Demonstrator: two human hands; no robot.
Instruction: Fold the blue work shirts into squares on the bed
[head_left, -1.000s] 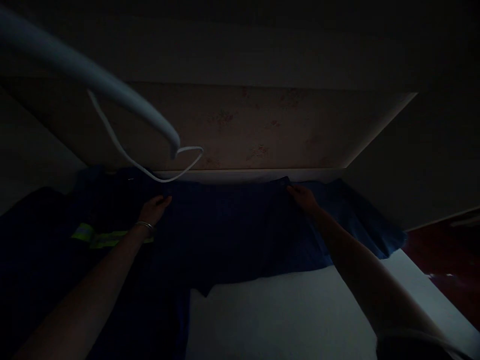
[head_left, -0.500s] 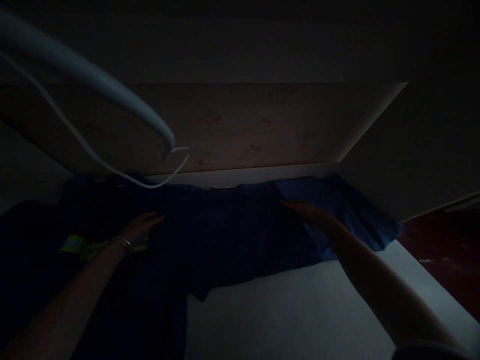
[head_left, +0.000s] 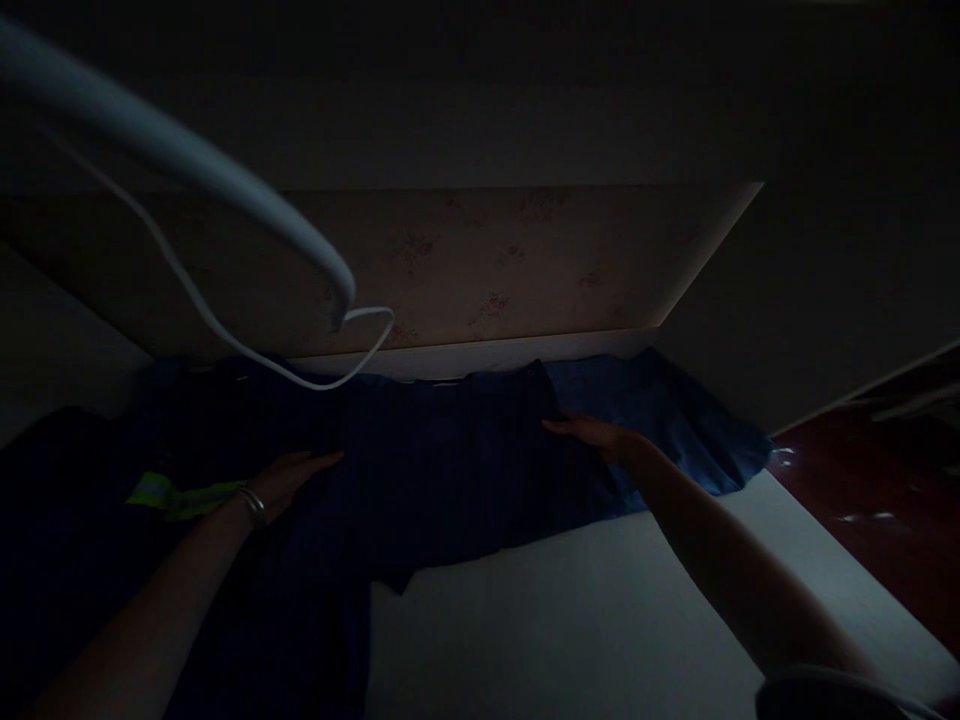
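A dark blue garment (head_left: 442, 470) lies spread along the white surface, its folds hard to make out in the dim light. My left hand (head_left: 289, 482), with a bracelet at the wrist, rests on the cloth at left with fingers stretched to the right. Beside it is a yellow-green reflective band (head_left: 202, 497) with a grey strip. At the garment's right edge, my right hand (head_left: 596, 437) touches the cloth, its visible fingers extended leftward; the dark keeps some fingers hidden. Lighter blue cloth (head_left: 667, 420) shows beyond that edge.
A white curved tube (head_left: 225, 180) with a thin white cable (head_left: 195, 290) hangs close at upper left. Behind the cloth is a flower-patterned panel (head_left: 487, 270). The white surface (head_left: 562, 620) extends in front. Dark red flooring (head_left: 885, 510) shows at right.
My left hand has slid rightward over the cloth. My right hand stays at the garment's right edge, where the upper corner stands out more. The view has shifted slightly.
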